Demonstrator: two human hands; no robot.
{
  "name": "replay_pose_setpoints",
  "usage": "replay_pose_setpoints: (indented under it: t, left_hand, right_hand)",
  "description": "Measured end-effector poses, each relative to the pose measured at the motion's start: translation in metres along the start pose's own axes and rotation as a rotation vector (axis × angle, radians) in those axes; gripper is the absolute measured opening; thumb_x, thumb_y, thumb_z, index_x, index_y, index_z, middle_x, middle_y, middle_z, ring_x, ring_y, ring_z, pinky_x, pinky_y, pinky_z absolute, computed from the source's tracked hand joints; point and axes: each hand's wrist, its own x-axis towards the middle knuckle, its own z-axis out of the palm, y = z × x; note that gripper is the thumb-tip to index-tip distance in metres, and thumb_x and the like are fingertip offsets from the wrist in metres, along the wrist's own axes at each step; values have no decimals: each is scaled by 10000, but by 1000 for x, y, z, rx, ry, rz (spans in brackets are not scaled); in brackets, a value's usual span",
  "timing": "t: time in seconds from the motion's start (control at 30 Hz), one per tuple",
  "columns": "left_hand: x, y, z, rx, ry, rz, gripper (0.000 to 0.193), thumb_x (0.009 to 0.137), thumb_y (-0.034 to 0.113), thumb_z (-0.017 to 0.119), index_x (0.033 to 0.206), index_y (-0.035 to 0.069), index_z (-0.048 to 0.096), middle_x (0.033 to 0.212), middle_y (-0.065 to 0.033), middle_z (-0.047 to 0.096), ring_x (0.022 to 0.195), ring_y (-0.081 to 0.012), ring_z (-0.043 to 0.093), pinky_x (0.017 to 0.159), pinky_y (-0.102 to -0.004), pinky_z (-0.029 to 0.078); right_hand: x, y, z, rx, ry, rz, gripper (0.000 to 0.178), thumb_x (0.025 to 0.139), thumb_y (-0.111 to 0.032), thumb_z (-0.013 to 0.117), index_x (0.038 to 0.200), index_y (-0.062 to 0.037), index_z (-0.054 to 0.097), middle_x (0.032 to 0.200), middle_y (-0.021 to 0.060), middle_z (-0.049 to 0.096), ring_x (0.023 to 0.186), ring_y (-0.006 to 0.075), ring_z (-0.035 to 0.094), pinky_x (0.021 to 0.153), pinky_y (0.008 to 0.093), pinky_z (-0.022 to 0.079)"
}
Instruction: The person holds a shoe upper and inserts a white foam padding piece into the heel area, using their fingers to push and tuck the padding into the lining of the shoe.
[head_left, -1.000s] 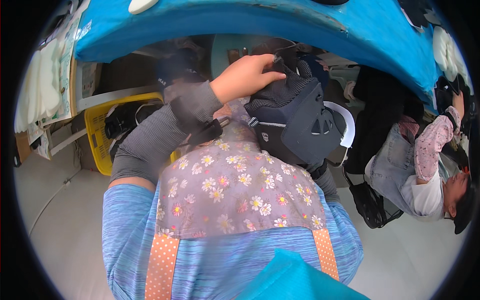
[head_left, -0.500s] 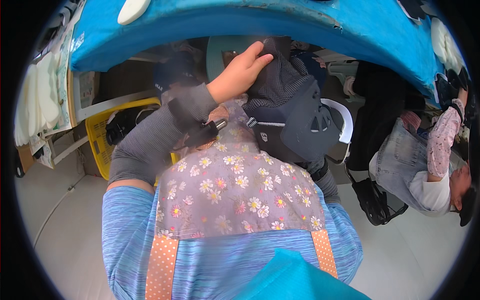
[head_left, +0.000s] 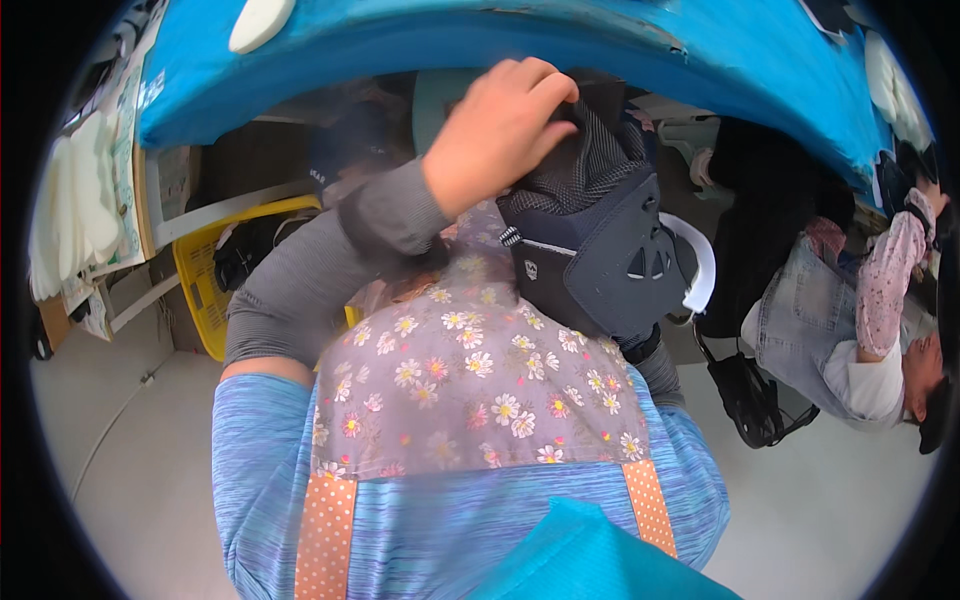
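Note:
In front of my chest is a dark navy bag-like piece (head_left: 610,245) with thin-striped soft fabric at its top. It has a stiff panel with cut-out slots and a curved white strip (head_left: 697,265) at its right side. My left hand (head_left: 505,135) is over the soft top, its fingers bent and the thumb apart from them, touching or close to the fabric. Nothing is seen gripped between thumb and fingers. My right forearm (head_left: 655,372), in a dark sleeve, goes behind the piece. The right hand is hidden there.
Ahead is a table with a blue cover (head_left: 400,40); a white foam piece (head_left: 260,24) lies on it. White foam pieces (head_left: 80,195) stand at the left, above a yellow crate (head_left: 203,290) holding dark items. At right sits a co-worker (head_left: 815,310) handling a dark object.
My left hand has moved up slightly and nearer, and its fingers have bent over the fabric top. The navy piece has shifted slightly right and down, and its soft top is bunched differently.

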Motion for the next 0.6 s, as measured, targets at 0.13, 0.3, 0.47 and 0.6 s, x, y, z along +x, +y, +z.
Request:
replay_pose_setpoints:
  t: [0.13, 0.3, 0.47, 0.6]
  left_hand:
    - [9, 30, -49, -124, -18, 144, 220, 734, 67, 784, 908, 38, 651, 901, -91, 622, 821, -276, 601, 707, -354, 489]
    - [-11, 46, -57, -417, -373, -108, 463, 761, 263, 809, 1103, -4, 647, 1058, -163, 670, 947, -334, 646, 843, -358, 522]
    - [-10, 35, -49, -606, -593, -302, 543, 731, 314, 845, 1076, -53, 642, 1012, -166, 684, 928, -248, 657, 831, -332, 515]
    - [-2, 35, -48, -1038, -940, -577, 520, 716, 295, 865, 1014, -71, 647, 918, -133, 684, 870, -169, 638, 792, -298, 506]
  right_hand:
    - [-8, -7, 5, -6, 52, 3, 683, 969, -454, 514, 1464, -16, 343, 1447, 161, 435, 1328, 247, 432, 1100, 373, 356]
    - [-5, -4, 4, 1, 25, -8, 690, 967, -459, 518, 1463, -13, 343, 1447, 163, 435, 1329, 248, 431, 1102, 373, 353]
    - [-1, -1, 2, -4, 29, -6, 696, 965, -463, 522, 1463, -10, 343, 1447, 165, 435, 1330, 250, 429, 1103, 372, 350]
    - [5, 2, 4, -20, 33, -10, 702, 963, -466, 525, 1462, -8, 344, 1447, 166, 435, 1330, 251, 428, 1104, 372, 348]
